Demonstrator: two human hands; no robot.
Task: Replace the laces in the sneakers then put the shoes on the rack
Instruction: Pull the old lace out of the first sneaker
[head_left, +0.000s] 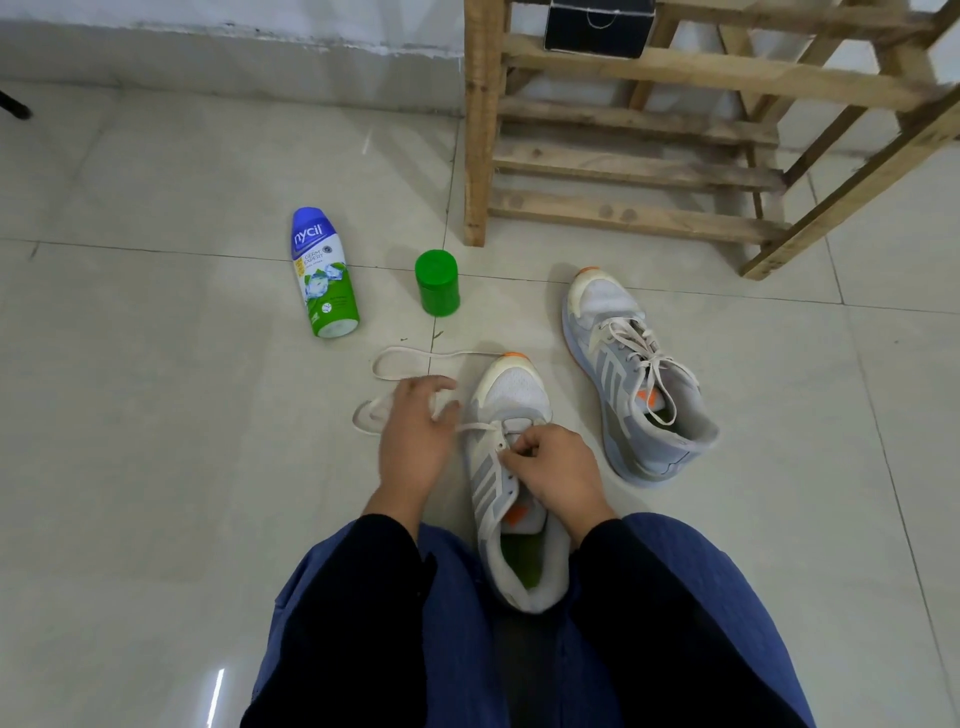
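The near shoe (511, 467) lies between the person's knees, eyelets up for threading. Its lace (475, 426) crosses the lowest holes and trails left. The right hand (553, 462) pinches it at an eyelet; the left hand (415, 431) curls round the slack, likely for tension. The laced shoe (639, 384) sits right, near the rack (480, 130).

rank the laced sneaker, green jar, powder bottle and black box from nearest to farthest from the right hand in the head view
1. laced sneaker, just right of the right hand
2. green jar, ahead and left
3. powder bottle, lying further left
4. black box, up on the rack
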